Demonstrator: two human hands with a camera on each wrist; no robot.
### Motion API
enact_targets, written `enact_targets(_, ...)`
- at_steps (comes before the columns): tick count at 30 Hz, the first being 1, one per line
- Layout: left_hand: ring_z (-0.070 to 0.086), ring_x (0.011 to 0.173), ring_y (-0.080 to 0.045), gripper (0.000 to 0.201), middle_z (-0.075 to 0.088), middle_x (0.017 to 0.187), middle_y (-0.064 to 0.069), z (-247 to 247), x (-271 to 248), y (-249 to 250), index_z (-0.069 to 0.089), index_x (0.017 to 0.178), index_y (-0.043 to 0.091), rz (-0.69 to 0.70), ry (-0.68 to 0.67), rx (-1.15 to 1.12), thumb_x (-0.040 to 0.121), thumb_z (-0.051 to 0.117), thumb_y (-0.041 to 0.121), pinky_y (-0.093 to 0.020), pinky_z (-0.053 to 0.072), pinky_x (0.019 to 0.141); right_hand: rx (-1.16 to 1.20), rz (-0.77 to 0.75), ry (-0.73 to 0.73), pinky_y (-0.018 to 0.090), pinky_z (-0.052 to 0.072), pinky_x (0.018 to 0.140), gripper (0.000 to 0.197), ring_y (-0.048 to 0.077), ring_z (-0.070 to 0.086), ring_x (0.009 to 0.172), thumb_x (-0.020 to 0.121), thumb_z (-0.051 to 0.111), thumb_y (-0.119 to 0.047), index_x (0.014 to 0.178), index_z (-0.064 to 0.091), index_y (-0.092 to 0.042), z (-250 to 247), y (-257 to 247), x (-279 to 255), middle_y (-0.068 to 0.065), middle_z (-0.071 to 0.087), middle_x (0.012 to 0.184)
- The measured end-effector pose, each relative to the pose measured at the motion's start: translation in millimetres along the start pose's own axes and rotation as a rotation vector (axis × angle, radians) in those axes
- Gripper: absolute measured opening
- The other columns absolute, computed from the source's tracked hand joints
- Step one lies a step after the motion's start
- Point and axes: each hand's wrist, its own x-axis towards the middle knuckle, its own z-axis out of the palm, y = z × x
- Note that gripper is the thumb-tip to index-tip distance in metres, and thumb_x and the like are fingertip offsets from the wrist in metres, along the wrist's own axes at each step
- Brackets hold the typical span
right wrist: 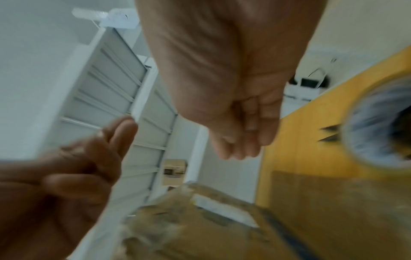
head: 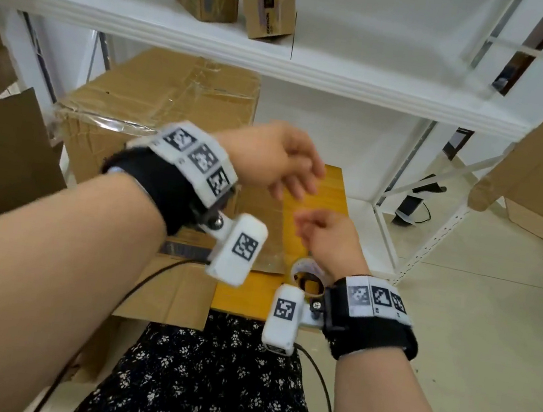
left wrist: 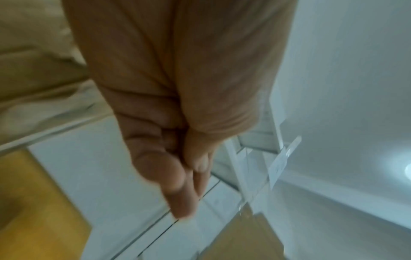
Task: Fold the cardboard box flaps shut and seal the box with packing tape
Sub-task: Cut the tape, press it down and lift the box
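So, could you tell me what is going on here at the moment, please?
A person is working over a cardboard box set on a yellow wooden surface in front of a white shelving unit. Both the left hand and the right hand are in the air above the box, fingers loosely curled, and neither appears to hold anything, though the frames are blurred. The roll of packing tape lies on the yellow surface below the right wrist, ungripped.

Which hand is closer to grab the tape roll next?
Probably the right hand. The packing tape roll lies on the yellow surface just under its wrist, while the left hand hovers farther away. Both hands hold nothing.
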Motion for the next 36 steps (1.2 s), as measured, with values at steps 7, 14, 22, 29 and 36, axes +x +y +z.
enact_targets(7,0.053,0.119,-0.013,0.042,0.062,0.127,0.004,-73,-10,-11,0.066,0.121,0.024,-0.14,0.392,0.5,0.098,0.04,0.001,-0.022,0.033,0.09,0.429,-0.209,-0.046,0.019,0.053,0.079,0.025,0.007,0.067,0.087,0.1,0.053,-0.003,0.1,0.07,-0.021,21,-68,7,-0.003,0.072,0.095)
enact_targets(14,0.057,0.106,-0.016,0.045,0.063,0.124,0.004,-78,-15,-42,0.069,0.113,0.036,-0.224,0.304,0.501,0.096,0.045,0.003,-0.025,0.041,0.086,0.695,-0.13,-0.101,0.022,0.052,0.069,0.02,0.007,0.06,0.07,0.104,0.048,-0.004,0.097,0.064,-0.015,65,-80,17,-0.002,0.065,0.081)
enact_targets(22,0.054,0.1,-0.01,0.05,0.058,0.133,0.007,-83,-19,-48,0.067,0.118,0.039,-0.21,0.278,0.449,0.098,0.042,0.001,-0.02,0.041,0.08,0.58,-0.018,-0.076,0.02,0.045,0.064,0.019,0.009,0.051,0.068,0.105,0.045,-0.007,0.095,0.059,-0.015,97,-52,16,-0.005,0.057,0.076)
enact_targets(29,0.055,0.095,-0.003,0.048,0.064,0.12,0.011,-86,-20,-50,0.067,0.122,0.034,-0.195,0.242,0.396,0.098,0.042,0.0,-0.005,0.035,0.066,0.491,-0.164,-0.004,0.027,0.05,0.075,0.017,0.011,0.059,0.078,0.099,0.059,-0.007,0.09,0.064,-0.021,81,-65,20,-0.002,0.066,0.085)
enact_targets(36,0.056,0.081,0.002,0.041,0.065,0.104,0.016,-91,-18,-52,0.07,0.113,0.037,-0.197,0.242,0.366,0.099,0.045,0.007,-0.009,0.037,0.062,0.495,-0.16,-0.014,0.024,0.05,0.072,0.018,0.009,0.057,0.074,0.096,0.061,-0.002,0.09,0.064,-0.019,88,-49,10,-0.003,0.064,0.081)
